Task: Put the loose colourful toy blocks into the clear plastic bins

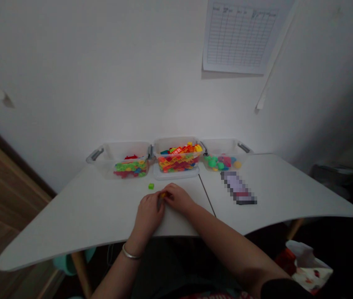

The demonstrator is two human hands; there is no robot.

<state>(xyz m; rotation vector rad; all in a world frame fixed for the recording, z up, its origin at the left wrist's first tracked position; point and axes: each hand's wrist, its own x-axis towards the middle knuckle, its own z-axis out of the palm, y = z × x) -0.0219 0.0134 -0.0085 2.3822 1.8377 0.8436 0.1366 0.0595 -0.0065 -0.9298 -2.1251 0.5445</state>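
Three plastic bins sit in a row at the back of the table — a little block lies in front of the middle one. A blurred flat thing lies in front of the right bin.

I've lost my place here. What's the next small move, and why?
Probably lower the small orange piece held between your left hand and right hand into the middle plastic bin. That bin holds orange and yellow pieces, while the plastic bin to its left shows mainly green and red ones.
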